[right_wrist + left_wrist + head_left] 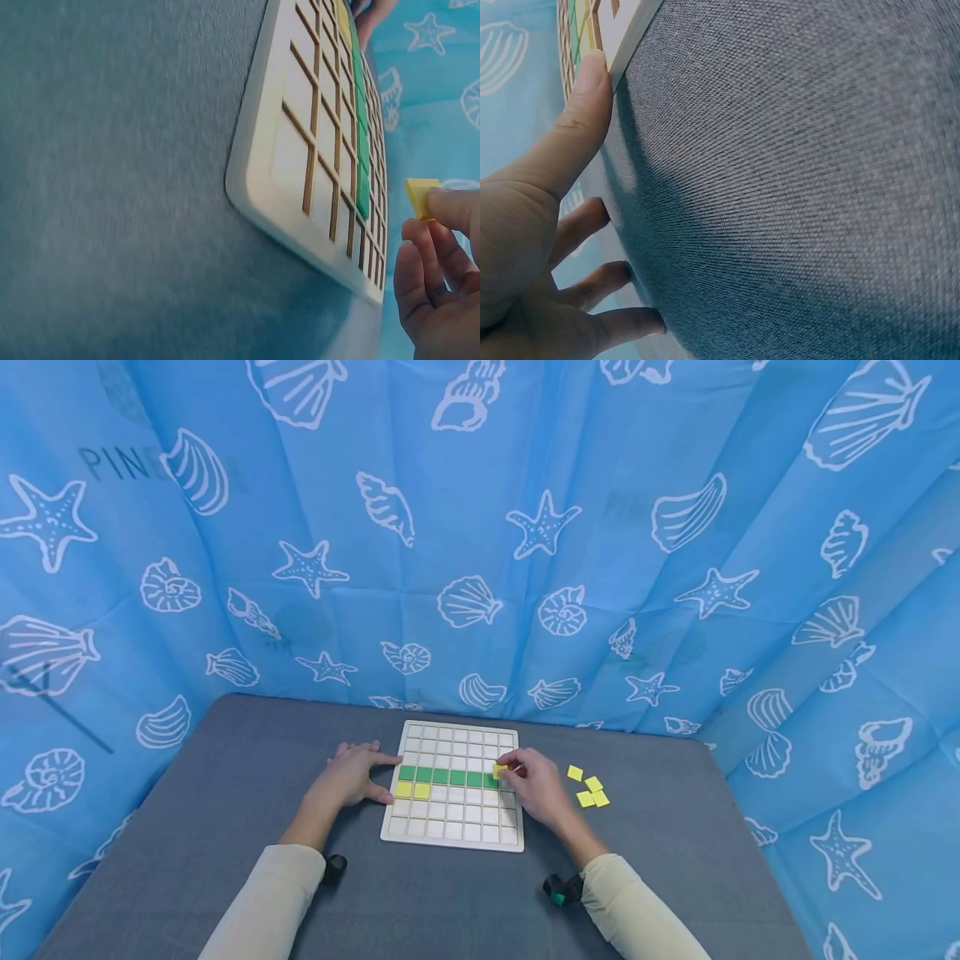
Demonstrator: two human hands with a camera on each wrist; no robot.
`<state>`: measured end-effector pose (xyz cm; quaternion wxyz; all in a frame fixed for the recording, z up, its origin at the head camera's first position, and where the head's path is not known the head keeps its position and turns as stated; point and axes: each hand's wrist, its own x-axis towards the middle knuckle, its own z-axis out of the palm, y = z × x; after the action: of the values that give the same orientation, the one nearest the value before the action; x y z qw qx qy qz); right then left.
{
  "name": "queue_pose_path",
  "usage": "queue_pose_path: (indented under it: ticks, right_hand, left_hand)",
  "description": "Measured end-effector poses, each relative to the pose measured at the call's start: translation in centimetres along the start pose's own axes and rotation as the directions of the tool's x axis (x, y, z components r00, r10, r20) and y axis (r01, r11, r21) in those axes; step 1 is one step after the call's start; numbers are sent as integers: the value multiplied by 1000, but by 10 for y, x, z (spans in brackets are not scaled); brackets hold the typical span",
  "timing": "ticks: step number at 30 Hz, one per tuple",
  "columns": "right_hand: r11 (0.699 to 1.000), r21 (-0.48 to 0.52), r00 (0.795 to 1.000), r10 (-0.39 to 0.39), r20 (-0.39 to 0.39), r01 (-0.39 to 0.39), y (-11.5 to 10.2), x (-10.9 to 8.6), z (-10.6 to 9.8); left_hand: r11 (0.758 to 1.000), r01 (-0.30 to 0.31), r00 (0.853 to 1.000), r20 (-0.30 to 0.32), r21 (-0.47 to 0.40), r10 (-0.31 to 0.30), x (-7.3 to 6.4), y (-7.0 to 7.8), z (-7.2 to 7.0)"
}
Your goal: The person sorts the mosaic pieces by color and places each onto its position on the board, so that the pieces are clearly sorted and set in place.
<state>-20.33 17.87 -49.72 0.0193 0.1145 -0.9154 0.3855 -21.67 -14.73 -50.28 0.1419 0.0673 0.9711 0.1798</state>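
Observation:
A white gridded board (pixel 453 842) lies on the grey cloth, with a row of green square tiles (pixel 440 776) across its middle. Two yellow tiles (pixel 412 791) sit in the row below, at its left end. My right hand (pixel 534 783) pinches one yellow tile (pixel 421 196) between thumb and finger, over the right end of the green row. At the board's left edge is my left hand (pixel 351 779), fingers spread. Its thumb tip (pixel 591 71) touches the rim, and the other fingers rest around the cloth and the board's side.
Several loose yellow tiles (pixel 592 783) lie on the cloth right of the board. A blue curtain (pixel 480 527) printed with shells and starfish hangs behind the grey table (pixel 442 910) and along its sides.

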Motion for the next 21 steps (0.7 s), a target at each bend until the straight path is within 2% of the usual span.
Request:
queue_pose_path:
  ticks: [21]
  right_hand:
    - [998, 49, 998, -38, 49, 36, -24, -3, 33]
  left_hand:
    - [1000, -1, 1000, 2, -9, 1, 0, -1, 0]
